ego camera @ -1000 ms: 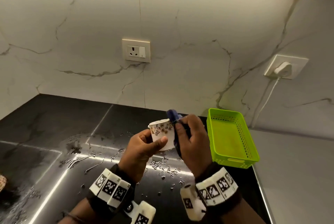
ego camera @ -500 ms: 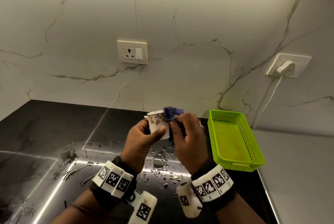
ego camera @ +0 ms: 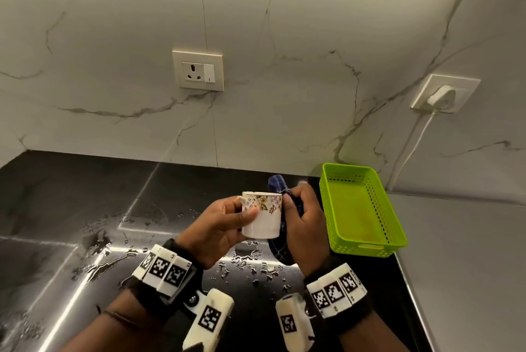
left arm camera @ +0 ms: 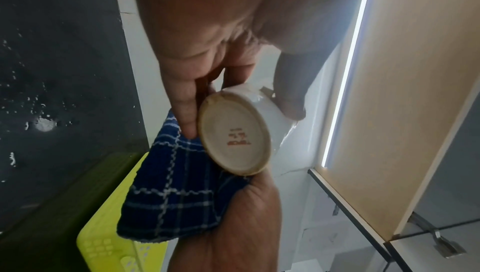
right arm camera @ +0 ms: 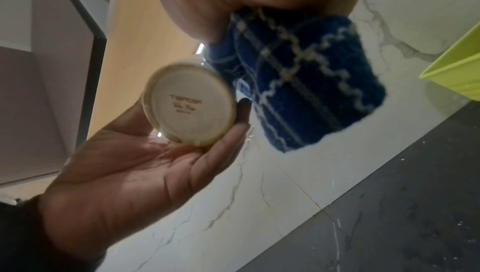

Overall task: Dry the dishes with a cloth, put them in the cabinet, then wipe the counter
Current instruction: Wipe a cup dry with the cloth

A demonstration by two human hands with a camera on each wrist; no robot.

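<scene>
**Ana:** Counter [ego camera: 71,195] first, since it's the biggest thing. It is black and shiny, with water drops all over the middle. That gets wiped last.

**Ben:** What comes next in size?

**Ana:** The green basket [ego camera: 367,248]. It sits on the counter at about three o'clock from the hands, just beside them. I see nothing in it.

**Ben:** And the hands?

**Ana:** The left hand [ego camera: 219,226] holds the cup [ego camera: 263,216] up in the air over the wet spot. Its thumb is on the front and its fingers curl round the far side. The right hand [ego camera: 306,226] is closed round the blue checked cloth [ego camera: 277,188] and holds it against the cup's side at three o'clock.

**Ben:** So which step is this?

**Ana:** Drying the cup, I think. It is not in the cabinet yet.

**Ben:** How do you dry it well?

**Ana:** Keep the left hand snug, because a wet cup may slip and could break on that hard counter. Turn the cup a little at a time so the cloth touches every side. Then push the cloth inside, and rub the bottom too. From the wrist views the bottom ring [left arm camera: 235,133] is bare, with the cloth just beside it.

**Ben:** Is the inside dry?

**Ana:** I cannot tell. No view looks into it.
</scene>
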